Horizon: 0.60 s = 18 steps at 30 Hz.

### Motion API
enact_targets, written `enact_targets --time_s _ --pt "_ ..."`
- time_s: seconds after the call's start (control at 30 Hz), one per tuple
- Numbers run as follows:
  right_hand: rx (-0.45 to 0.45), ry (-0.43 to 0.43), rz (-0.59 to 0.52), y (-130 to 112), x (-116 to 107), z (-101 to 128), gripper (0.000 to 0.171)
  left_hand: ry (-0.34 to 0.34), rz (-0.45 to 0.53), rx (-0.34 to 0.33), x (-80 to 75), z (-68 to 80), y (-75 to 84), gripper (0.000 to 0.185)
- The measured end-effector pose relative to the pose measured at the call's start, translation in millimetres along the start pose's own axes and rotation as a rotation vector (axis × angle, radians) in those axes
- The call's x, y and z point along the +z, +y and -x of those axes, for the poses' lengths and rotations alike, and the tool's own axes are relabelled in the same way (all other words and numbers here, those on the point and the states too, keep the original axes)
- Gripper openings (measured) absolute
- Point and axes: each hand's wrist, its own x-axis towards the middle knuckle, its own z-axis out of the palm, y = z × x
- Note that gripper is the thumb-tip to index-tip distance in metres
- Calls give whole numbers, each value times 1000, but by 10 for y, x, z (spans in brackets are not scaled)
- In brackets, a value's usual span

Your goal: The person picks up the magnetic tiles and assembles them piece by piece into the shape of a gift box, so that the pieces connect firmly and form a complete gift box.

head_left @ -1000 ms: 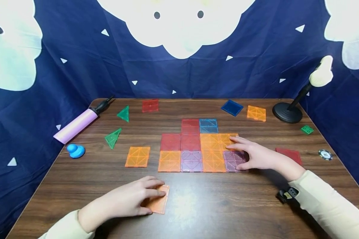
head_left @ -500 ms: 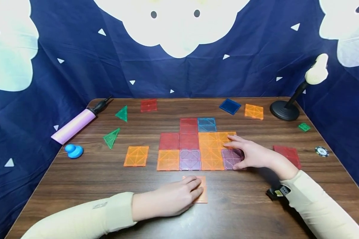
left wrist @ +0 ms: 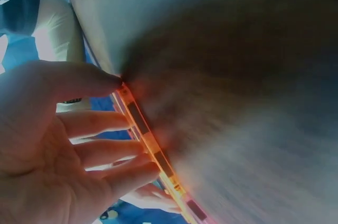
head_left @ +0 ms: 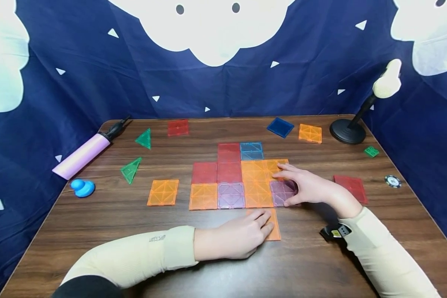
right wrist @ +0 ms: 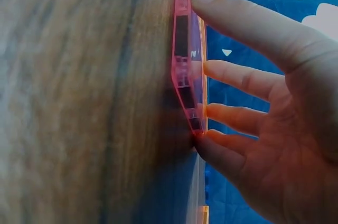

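Observation:
My left hand (head_left: 242, 234) grips a loose square orange magnetic tile (head_left: 275, 229), flat on the table just below the joined tiles. In the left wrist view, the thumb is at one corner of this tile (left wrist: 150, 139) and the fingers lie across it. My right hand (head_left: 313, 186) rests with spread fingers at the right end of the joined tiles. Its fingertips touch the upper-right orange tile (head_left: 271, 167), and its thumb is at the near edge of the right purple tile (head_left: 280, 194). Red tiles (head_left: 204, 173) and a blue tile (head_left: 251, 151) complete the joined group.
Loose orange (head_left: 163, 192), red (head_left: 350, 188) and blue tiles (head_left: 280, 127) lie around, with green triangles (head_left: 131, 169) at left. A pink pump (head_left: 82, 156) and blue toy (head_left: 83, 188) stand left. A microphone stand (head_left: 348, 131), green brick (head_left: 371, 151) and poker chip (head_left: 392, 181) are right.
My left hand has slid the orange tile rightward and away from me, up to the joined tiles' near edge. The right hand has stayed on the group. The head view has shifted slightly.

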Motion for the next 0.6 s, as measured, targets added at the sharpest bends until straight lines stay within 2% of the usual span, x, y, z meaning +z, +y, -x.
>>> enact_targets --time_s 0.2,0.33,0.4,0.5,0.6 --pt "-3 -7 3 -19 -29 -41 76 -53 26 -54 -40 -49 -35 45" --pt "2 -11 -1 -19 -39 -40 76 -41 56 -61 -25 -42 -51 44" --pt "8 -9 -4 -14 -38 -32 76 -43 109 -64 -19 -24 -73 44" --pt "12 -9 -9 -13 -29 -20 76 -61 229 -66 -17 74 -148 49" --pt "13 -12 -1 -20 -15 -17 77 -43 354 -121 -32 306 -291 53"
